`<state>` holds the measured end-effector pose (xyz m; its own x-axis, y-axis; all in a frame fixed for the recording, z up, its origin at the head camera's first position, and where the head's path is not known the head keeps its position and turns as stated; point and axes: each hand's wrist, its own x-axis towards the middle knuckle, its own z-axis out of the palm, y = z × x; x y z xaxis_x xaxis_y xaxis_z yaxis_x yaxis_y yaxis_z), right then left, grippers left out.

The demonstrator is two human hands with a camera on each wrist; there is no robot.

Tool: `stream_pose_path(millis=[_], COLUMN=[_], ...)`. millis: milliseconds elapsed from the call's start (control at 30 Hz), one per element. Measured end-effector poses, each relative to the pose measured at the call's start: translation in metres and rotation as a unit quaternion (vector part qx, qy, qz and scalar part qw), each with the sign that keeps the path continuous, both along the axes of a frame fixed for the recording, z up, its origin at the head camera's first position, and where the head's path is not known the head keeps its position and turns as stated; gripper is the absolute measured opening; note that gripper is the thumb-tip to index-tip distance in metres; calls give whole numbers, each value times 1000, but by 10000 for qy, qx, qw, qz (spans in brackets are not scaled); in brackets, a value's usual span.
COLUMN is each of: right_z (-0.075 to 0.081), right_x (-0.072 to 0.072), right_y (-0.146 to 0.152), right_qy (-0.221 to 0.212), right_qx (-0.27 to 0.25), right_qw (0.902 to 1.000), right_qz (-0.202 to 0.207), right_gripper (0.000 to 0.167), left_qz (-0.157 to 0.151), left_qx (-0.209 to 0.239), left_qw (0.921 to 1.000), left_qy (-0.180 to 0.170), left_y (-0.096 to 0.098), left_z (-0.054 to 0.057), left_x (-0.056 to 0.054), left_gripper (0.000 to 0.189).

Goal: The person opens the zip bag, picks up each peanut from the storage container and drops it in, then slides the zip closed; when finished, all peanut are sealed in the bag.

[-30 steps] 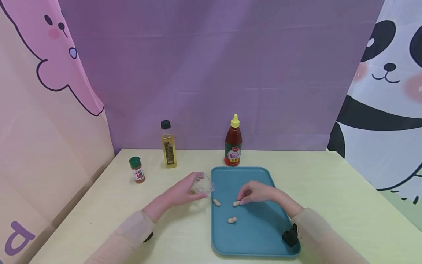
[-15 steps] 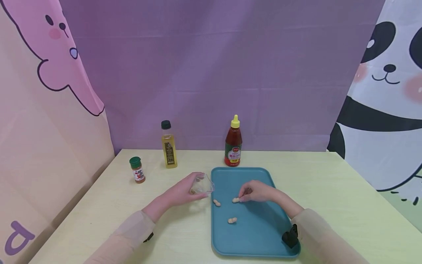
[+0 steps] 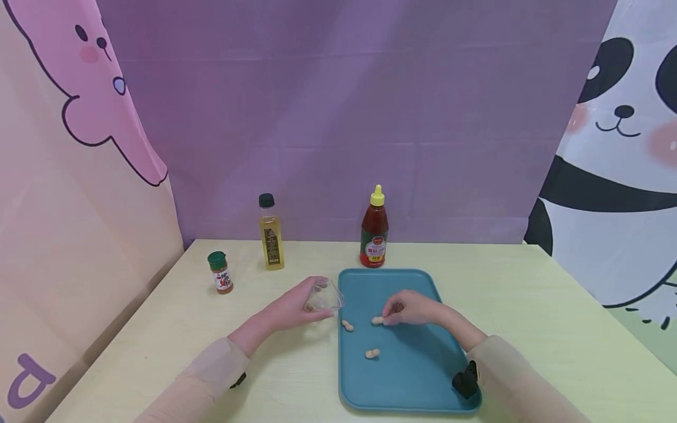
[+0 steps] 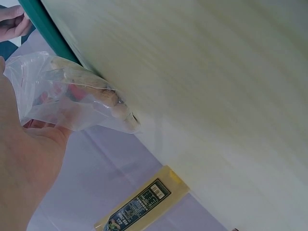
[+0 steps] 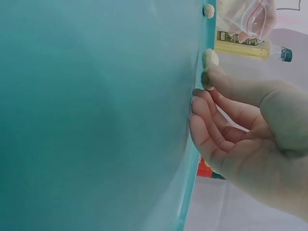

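Note:
My left hand (image 3: 296, 302) grips a clear plastic zip bag (image 3: 324, 295), its mouth toward the tray. In the left wrist view, several tan peanuts (image 4: 108, 97) lie in the bag's lower end. Over the blue tray (image 3: 407, 376), my right hand (image 3: 415, 307) pinches a peanut (image 3: 377, 320) between thumb and fingertips; the right wrist view has this peanut (image 5: 210, 58) sticking out past the thumb tip. Two more peanuts rest on the tray: one peanut (image 3: 347, 325) by its left rim, another peanut (image 3: 372, 353) nearer the front.
Behind the tray stands a red sauce bottle (image 3: 374, 235) with a yellow nozzle. An oil bottle (image 3: 272, 238) with a black cap is at the back left. Farther left is a small green-capped spice jar (image 3: 220, 273). A purple cloth (image 3: 317, 117) hangs behind the table.
The pinched peanut has shifted slightly left and up in the head view with my right fingertips. My left hand and the bag stay in place.

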<state>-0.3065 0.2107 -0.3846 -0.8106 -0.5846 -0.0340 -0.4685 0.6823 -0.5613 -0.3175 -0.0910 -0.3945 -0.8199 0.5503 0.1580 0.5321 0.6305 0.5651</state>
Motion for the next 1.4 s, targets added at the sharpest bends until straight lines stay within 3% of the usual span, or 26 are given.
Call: stream_pose_path(millis=[400,633,1400], right_z=[8,18,24], right_x=[-6,-6,-5], right_y=[-11,-32,-80], right_qy=[528,482,957], right_qx=[-335,-579,-945], right_qw=[9978,9954,9907], right_qz=[-235,-587,190], right_gripper=[17,20,14], left_qz=[60,22,-45], left_qx=[-37,40,93], left_qw=[10000,10000,9999], left_qy=[-60,-54,-5], left_y=[0,-1,-3], left_z=[0,1,0], left_x=[0,1,-2], left_gripper=[79,78,78])
